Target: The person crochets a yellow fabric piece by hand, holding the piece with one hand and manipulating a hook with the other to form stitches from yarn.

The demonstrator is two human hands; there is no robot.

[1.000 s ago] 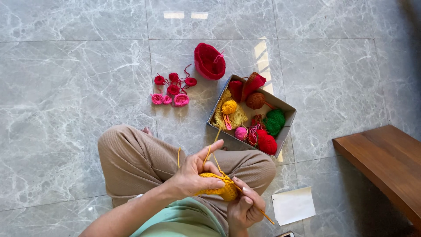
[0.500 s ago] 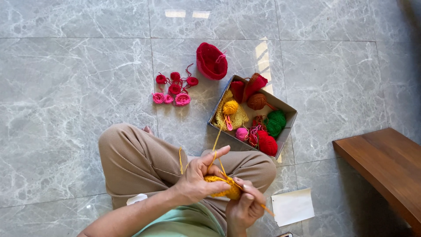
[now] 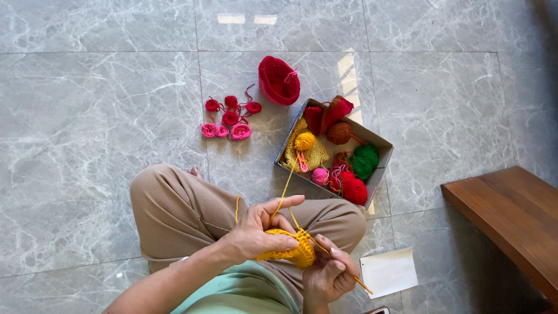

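Head view: compared with half a second ago, the left hand [image 3: 256, 232] has lifted its forefinger, so that it now stretches out toward the cardboard box [image 3: 381, 168] with the yellow yarn strand [image 3: 286, 185] running over it; earlier the fingers were curled lower over the work. The right hand [image 3: 328, 272] sits slightly lower and nearer the bottom edge than before. The box, the floor pieces and the paper have not shifted.

The left hand pinches the yellow crochet piece [image 3: 293, 249] between thumb and lower fingers, above the lap between the folded knees. The right hand is closed around a thin crochet hook [image 3: 343, 269], whose shaft sticks out past the fingers toward the white paper sheet [image 3: 388, 271]; the hook's tip meets the yellow piece. The strand leads from the work up to one yellow yarn ball [image 3: 304, 141] in the box.

Counted in the box: one yellow ball on a yellow knitted patch, one brown ball [image 3: 339, 133], one green ball [image 3: 365, 161], one red ball [image 3: 353, 190], one small pink ball [image 3: 319, 176] and one dark red crocheted piece [image 3: 328, 112]. On the marble floor [image 3: 87, 116] beyond the box lies one red crocheted cap [image 3: 278, 80]. Beside it are seven small crocheted flowers [image 3: 230, 118], four red and three pink. One wooden bench [image 3: 511, 224] stands at the right.
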